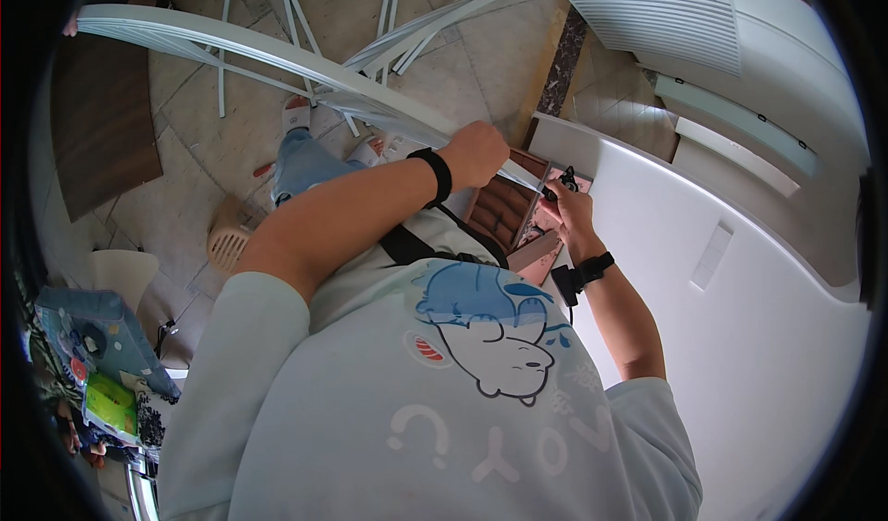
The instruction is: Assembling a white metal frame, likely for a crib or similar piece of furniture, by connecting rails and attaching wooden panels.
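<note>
A long white slatted profile slants from the upper left down to my hands. My left hand is closed around it near its right end. At that end, my right hand grips a small black tool, whose exact kind I cannot make out. The tool sits right by the profile's tip. Below lies a brown tray with compartments, beside a pinkish box. Another person's hand touches the profile's far left end.
A large white panel stretches along my right. Loose white strips lie crossed on the tiled floor. A louvred white panel is at the upper right, a brown board at the left. A tan stool stands near my left elbow.
</note>
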Available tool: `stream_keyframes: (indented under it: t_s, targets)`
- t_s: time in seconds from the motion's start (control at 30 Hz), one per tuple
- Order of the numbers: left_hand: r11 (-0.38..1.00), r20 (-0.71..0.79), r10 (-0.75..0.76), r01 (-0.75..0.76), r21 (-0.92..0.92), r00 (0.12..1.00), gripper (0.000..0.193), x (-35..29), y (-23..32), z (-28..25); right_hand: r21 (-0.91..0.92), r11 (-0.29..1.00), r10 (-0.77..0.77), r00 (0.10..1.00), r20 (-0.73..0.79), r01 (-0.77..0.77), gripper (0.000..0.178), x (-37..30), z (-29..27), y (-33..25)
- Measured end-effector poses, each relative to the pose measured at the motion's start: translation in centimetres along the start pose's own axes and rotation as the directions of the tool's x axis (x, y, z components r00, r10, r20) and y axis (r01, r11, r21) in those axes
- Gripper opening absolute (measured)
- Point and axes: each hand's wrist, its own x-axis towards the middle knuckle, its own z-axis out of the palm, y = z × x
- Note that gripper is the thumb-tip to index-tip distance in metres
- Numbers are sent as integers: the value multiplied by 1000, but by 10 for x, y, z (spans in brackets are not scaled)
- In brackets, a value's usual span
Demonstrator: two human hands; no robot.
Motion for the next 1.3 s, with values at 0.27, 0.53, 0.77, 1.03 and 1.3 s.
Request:
stream_keyframes:
  t_s: [0.27,0.53,0.77,1.03,1.3]
  targets:
    - [1000,-30,11,-11,-26,999,23,-2,0,2,-741,-19,-676,537,504,671,76,-37,-38,-24]
    - [999,-52,-5,2,-48,999,23,-5,-1,0,-587,-387,-511,365,778,711,34,2,-26,-11]
    - [1000,-1,10,-10,-7,1000,25,-5,1,-2,-499,-284,-402,372,837,819,34,18,-35,-14]
    - [1000,15,-8,8,1,1000,25,-3,2,-5,-647,-50,-467,554,689,761,37,9,-21,-10]
    - [999,9,10,-10,34,1000,25,-1,2,-2,-774,169,-467,741,483,611,41,6,-11,-7]
